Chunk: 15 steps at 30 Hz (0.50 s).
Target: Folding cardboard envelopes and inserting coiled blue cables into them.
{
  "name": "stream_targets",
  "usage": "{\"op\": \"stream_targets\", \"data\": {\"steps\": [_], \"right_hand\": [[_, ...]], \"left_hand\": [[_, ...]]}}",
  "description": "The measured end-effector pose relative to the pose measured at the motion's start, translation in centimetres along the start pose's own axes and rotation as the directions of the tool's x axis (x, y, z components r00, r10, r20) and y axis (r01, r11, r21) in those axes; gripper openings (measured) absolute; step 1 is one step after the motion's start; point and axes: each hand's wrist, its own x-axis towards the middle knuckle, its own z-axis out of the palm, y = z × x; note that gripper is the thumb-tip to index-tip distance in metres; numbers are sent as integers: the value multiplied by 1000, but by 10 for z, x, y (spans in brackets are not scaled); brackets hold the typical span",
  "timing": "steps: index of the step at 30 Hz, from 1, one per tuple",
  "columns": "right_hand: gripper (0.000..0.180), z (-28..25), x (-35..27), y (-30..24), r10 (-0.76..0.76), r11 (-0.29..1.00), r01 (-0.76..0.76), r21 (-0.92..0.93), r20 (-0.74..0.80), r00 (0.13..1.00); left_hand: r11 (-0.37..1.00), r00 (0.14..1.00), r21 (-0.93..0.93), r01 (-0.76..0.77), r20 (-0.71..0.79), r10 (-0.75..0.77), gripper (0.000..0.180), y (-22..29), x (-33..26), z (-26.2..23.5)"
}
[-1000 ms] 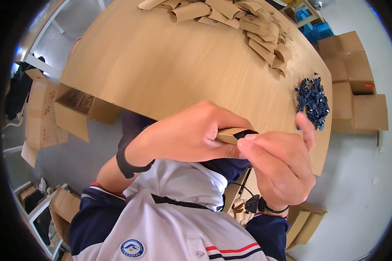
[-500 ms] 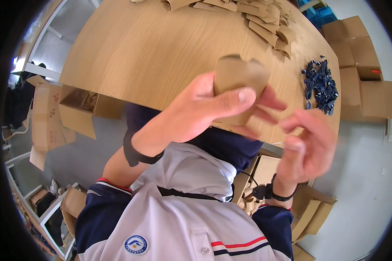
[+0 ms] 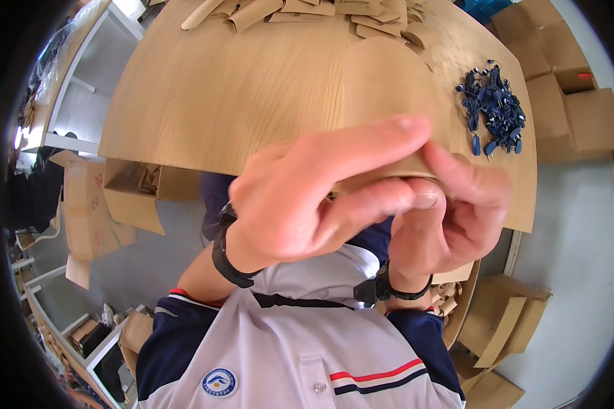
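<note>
A brown cardboard pillow box (image 3: 389, 82) is held up before me, slightly blurred, with its rounded far end over the table. My left hand (image 3: 307, 194) grips it from the left, fingers across its top and thumb near the close end. My right hand (image 3: 450, 211) is closed at that near end, thumb and index finger pressed against the edge beside the left thumb. The fingers partly cover the near end, so I cannot tell whether its flap is folded in.
More flat and curved brown boxes (image 3: 300, 15) lie heaped along the table's far side. A tangle of dark blue corded earphones (image 3: 494, 112) lies on the wooden table (image 3: 205, 102) at right. Open cartons stand left (image 3: 133, 204) and lower right (image 3: 498, 327); stacked cartons (image 3: 559, 102) are far right.
My right hand has come in from the right and now grips the box's near end. The box has moved closer to me, and the left fingers now lie across it.
</note>
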Motion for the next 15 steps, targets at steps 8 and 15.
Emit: {"op": "stream_targets", "data": {"steps": [8, 15], "right_hand": [[19, -3, -2, -8, 166, 984, -164, -68, 30, 986], [40, 41, 50, -28, 745, 569, -701, 430, -630, 218]], "left_hand": [[1000, 996, 5, -18, -82, 18, 23, 5, 7, -2], [997, 990, 49, -56, -130, 62, 23, -7, -7, 5]]}}
